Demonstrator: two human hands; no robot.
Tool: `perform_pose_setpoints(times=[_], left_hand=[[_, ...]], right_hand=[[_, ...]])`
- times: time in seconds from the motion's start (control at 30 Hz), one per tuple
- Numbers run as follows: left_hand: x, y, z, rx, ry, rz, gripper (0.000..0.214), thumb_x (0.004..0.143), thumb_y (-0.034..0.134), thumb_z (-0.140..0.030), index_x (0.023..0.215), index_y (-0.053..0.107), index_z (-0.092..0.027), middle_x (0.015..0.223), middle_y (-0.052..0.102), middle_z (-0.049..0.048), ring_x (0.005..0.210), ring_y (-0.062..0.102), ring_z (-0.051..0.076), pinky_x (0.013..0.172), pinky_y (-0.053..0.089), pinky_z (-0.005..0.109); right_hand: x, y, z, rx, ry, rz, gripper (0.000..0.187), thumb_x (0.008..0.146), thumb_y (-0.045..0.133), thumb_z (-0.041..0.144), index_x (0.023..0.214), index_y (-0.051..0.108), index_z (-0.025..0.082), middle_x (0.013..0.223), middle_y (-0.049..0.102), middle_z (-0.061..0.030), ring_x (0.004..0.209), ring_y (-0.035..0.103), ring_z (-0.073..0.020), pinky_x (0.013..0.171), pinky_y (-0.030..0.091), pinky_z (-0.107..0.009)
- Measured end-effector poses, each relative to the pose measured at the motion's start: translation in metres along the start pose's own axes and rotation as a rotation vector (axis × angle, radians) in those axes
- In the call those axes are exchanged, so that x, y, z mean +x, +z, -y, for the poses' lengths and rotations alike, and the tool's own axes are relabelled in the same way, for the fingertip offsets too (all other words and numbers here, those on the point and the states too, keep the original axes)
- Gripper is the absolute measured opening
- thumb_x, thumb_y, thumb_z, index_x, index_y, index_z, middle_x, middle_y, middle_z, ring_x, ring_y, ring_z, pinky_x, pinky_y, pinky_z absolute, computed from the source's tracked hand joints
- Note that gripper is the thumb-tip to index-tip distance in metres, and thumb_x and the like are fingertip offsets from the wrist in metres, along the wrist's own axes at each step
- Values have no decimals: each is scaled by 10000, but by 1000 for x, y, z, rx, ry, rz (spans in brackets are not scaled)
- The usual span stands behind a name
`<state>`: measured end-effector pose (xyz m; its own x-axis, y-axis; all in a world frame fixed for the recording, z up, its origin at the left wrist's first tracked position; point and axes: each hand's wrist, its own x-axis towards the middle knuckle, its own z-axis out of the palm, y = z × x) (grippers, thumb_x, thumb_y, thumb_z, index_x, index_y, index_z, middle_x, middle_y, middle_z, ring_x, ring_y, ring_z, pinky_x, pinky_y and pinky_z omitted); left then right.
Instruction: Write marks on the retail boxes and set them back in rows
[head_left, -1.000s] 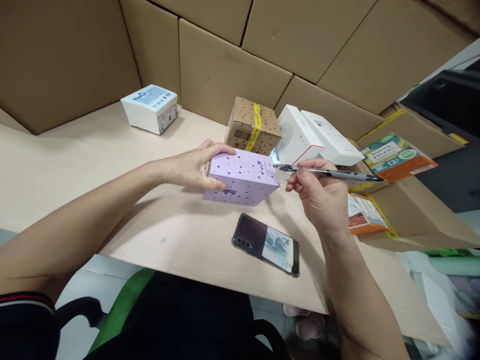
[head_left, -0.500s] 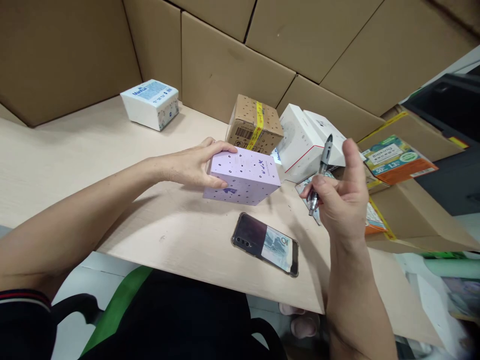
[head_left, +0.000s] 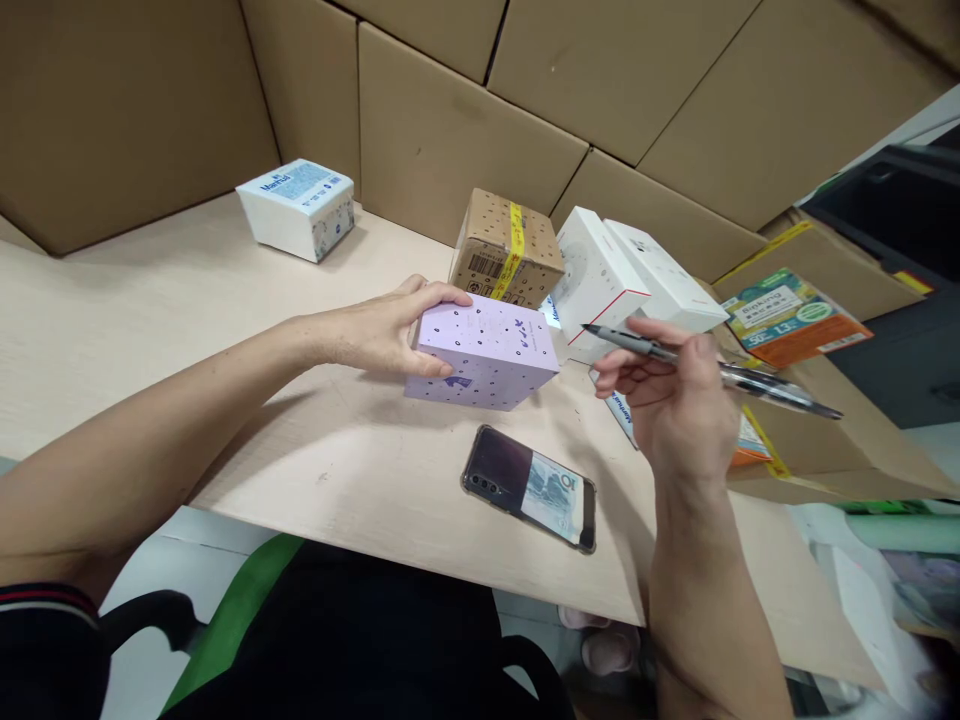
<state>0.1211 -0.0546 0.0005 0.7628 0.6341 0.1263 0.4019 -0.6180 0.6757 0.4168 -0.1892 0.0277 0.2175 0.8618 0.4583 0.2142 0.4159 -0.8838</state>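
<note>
My left hand (head_left: 390, 328) grips the left end of a purple box (head_left: 487, 350) printed with small dark marks, thumb on the front and fingers over the top. To the right, my right hand (head_left: 679, 400) is raised above the table and closed on a pen (head_left: 772, 388). The pen lies across the fingers, its grey end pointing left at the boxes and its clear barrel reaching right. Below the purple box, a dark phone (head_left: 529, 488) rests on the table with a banknote (head_left: 553, 500) under its clear case.
Behind the purple box stand a taped brown carton (head_left: 506, 245) and white boxes (head_left: 600, 275). A white-and-blue tissue pack (head_left: 298, 210) sits at the back left. Large cardboard boxes (head_left: 457, 140) wall the table's rear. At right, an open carton (head_left: 847, 425) holds an orange-green pack (head_left: 795, 318).
The pen has swung from nearly upright to lying almost level across my right hand, and those fingers have shifted around it. My left hand and the purple box stay put.
</note>
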Motion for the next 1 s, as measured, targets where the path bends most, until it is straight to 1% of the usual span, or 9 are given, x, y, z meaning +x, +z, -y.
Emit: perform_pose_setpoints(times=[0.1, 0.17, 0.23, 0.3, 0.37, 0.43, 0.57, 0.77, 1.0], left_hand=[[0, 0, 0, -9, 12, -6, 894, 727, 800, -583, 1504, 427, -347, 1395, 531, 86, 1313, 495, 360, 1126, 390, 495], [0, 0, 1, -9, 23, -11, 885, 724, 802, -581, 1496, 436, -346, 1392, 532, 84, 1315, 492, 361, 1125, 388, 490], [0, 1, 2, -2, 31, -18, 887, 724, 802, -579, 1497, 436, -344, 1391, 532, 84, 1313, 492, 362, 1126, 384, 489], [0, 1, 2, 11, 31, -18, 893, 728, 797, -583, 1504, 425, -343, 1385, 531, 85, 1306, 495, 361, 1127, 383, 489], [0, 1, 2, 24, 21, -10, 901, 732, 792, -594, 1509, 413, -342, 1379, 523, 88, 1302, 496, 359, 1124, 386, 490], [0, 1, 1, 27, 8, -2, 913, 730, 791, -604, 1514, 404, -342, 1378, 514, 93, 1304, 494, 361, 1120, 390, 492], [0, 1, 0, 20, -1, -7, 922, 717, 803, -598, 1511, 414, -336, 1394, 513, 97, 1304, 494, 369, 1122, 385, 499], [0, 1, 2, 10, 50, -22, 863, 742, 792, -577, 1488, 433, -335, 1398, 527, 94, 1310, 491, 361, 1113, 400, 494], [0, 2, 3, 3, 32, -20, 876, 736, 797, -587, 1495, 432, -343, 1413, 509, 89, 1325, 484, 365, 1118, 387, 485]], right_hand=[[-2, 4, -6, -53, 52, 36, 356, 975, 587, 569, 1042, 705, 240, 782, 717, -28, 633, 658, -159, 590, 552, -326], [-3, 7, -10, -95, 40, 57, 255, 930, 703, 481, 1053, 687, 258, 773, 711, -1, 669, 673, -158, 647, 572, -328], [-4, 11, -13, -110, 14, 48, 220, 904, 753, 414, 1031, 652, 266, 726, 690, 29, 665, 675, -151, 666, 576, -321], [-4, 16, -15, -92, 3, 14, 219, 931, 714, 445, 956, 596, 263, 660, 658, 48, 601, 652, -135, 599, 552, -289], [-3, 21, -17, -66, 14, -24, 296, 934, 693, 507, 888, 538, 259, 627, 654, 51, 535, 619, -120, 519, 510, -255], [-2, 25, -19, -57, 41, -33, 352, 914, 694, 565, 870, 543, 250, 632, 671, 39, 508, 602, -110, 480, 484, -238], [-1, 29, -22, -102, 77, -1, 411, 915, 653, 632, 890, 632, 221, 660, 685, 12, 516, 601, -105, 476, 479, -234], [-2, 29, -25, -155, 49, 2, 400, 950, 613, 619, 875, 606, 227, 641, 657, 27, 515, 599, -102, 483, 483, -233], [0, 26, -25, -231, 41, 53, 389, 967, 600, 601, 877, 621, 223, 649, 661, 19, 535, 594, -104, 488, 469, -237]])
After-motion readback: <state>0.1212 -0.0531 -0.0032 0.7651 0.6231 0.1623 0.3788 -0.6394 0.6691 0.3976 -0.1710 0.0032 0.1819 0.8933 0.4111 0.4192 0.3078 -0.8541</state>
